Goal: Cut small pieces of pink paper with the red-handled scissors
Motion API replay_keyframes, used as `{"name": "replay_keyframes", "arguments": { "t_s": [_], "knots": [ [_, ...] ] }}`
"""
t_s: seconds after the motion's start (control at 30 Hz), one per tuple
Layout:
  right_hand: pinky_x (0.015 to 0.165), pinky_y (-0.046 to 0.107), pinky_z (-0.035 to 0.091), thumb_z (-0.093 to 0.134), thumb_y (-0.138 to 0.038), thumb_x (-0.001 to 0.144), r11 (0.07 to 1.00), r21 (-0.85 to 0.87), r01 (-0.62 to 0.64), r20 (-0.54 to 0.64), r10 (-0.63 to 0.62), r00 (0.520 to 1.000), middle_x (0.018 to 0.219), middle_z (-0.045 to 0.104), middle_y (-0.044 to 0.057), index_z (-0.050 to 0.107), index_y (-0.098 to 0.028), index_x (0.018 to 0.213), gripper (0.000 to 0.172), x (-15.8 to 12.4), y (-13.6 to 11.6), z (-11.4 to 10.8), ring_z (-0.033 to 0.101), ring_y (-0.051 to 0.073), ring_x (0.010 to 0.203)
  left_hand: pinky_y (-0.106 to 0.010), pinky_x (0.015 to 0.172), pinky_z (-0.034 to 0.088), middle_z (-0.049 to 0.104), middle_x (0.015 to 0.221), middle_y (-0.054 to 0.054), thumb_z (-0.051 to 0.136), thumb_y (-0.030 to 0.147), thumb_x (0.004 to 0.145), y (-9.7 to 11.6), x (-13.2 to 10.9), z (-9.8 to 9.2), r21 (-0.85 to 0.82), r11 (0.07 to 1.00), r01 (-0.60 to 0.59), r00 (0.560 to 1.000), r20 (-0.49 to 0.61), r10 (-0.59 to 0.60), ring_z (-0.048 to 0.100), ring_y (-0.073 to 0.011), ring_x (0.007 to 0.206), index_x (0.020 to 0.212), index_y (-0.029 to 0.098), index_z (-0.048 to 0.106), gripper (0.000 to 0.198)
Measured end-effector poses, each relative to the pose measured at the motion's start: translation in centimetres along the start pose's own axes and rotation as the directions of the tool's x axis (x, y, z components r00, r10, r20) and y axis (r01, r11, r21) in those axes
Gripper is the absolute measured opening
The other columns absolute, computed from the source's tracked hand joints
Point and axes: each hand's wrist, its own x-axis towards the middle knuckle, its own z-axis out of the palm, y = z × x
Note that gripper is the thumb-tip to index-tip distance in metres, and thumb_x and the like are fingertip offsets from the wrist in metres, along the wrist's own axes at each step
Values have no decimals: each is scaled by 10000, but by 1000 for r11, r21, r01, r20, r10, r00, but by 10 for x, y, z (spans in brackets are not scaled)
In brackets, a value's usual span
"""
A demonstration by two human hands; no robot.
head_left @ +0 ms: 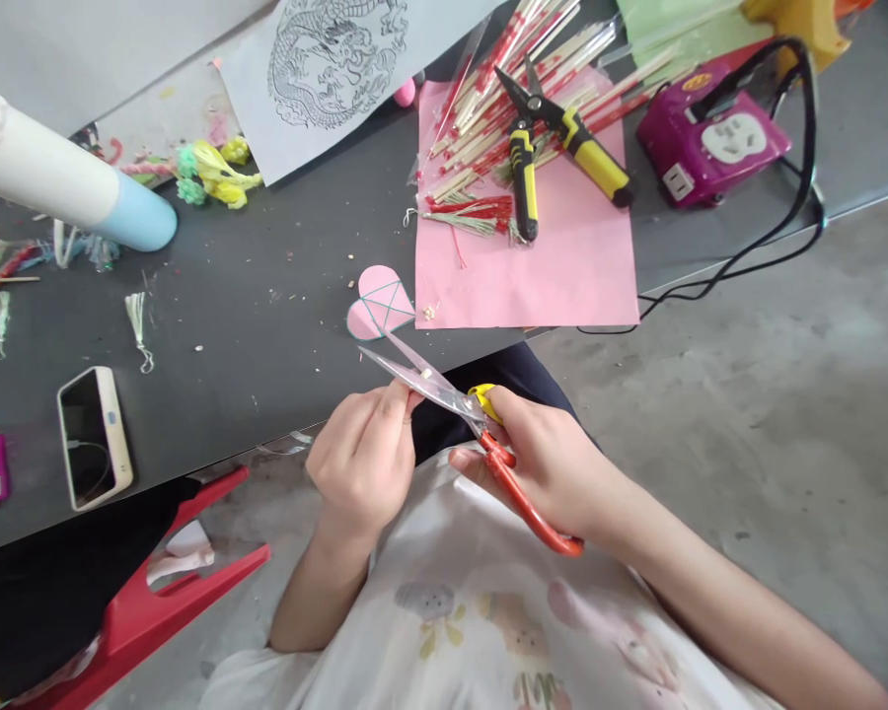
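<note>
My right hand (552, 463) grips red-and-yellow-handled scissors (444, 394), blades parted and pointing up-left toward a small pink heart-shaped paper piece (380, 302) with teal lines drawn on it. My left hand (362, 459) is closed, its fingertips pinching something small just under the lower blade; what it pinches is hidden. The heart hovers at the blade tips above the dark table's (266, 296) near edge. Both hands are held over my lap, just in front of the table.
A pink paper sheet (548, 256) carries yellow-handled pliers (533, 148) and a bag of red-and-cream sticks (503, 89). A purple power box (710, 143) with a black cable sits at right, a dragon drawing (326, 69) behind, a phone (95, 436) and white-blue bottle (59, 177) at left.
</note>
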Motion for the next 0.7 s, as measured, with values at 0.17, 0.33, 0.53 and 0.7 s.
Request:
{"name": "replay_keyframes", "arguments": {
  "t_s": [0.17, 0.33, 0.53, 0.7],
  "knots": [
    [498, 249, 329, 496, -705, 862, 997, 4, 74, 15, -74, 997, 693, 473, -22, 290, -243, 759, 516, -1, 1, -1, 389, 113, 522, -239, 663, 443, 690, 717, -22, 626, 41, 840, -1, 3, -2, -44, 999, 2, 1000, 7, -1, 583, -117, 607, 1005, 188, 708, 236],
    [526, 272, 382, 424, -727, 880, 993, -44, 112, 42, -110, 993, 737, 495, 5, 273, -244, 785, 514, -2, 2, 0, 430, 131, 561, -221, 669, 463, 693, 721, -5, 618, 11, 824, -4, 3, -5, -134, 991, 12, 999, 43, -6, 599, -112, 625, 973, 199, 709, 257],
    [536, 287, 404, 394, -731, 884, 986, -102, 132, 39, -129, 991, 763, 505, 26, 274, -244, 787, 511, -3, 4, -1, 453, 147, 588, -193, 677, 477, 691, 700, 23, 624, 9, 813, -8, 3, -7, -200, 978, 53, 996, 80, -37, 634, -93, 645, 874, 200, 701, 214],
    [540, 266, 371, 465, -711, 866, 993, -78, 86, 63, -82, 995, 761, 516, 9, 320, -234, 792, 504, -4, 3, -4, 441, 134, 575, -163, 640, 458, 656, 643, 46, 617, 21, 828, -8, 4, -9, -225, 971, 81, 992, 112, -57, 607, -64, 599, 800, 190, 675, 181]
  ]
}}
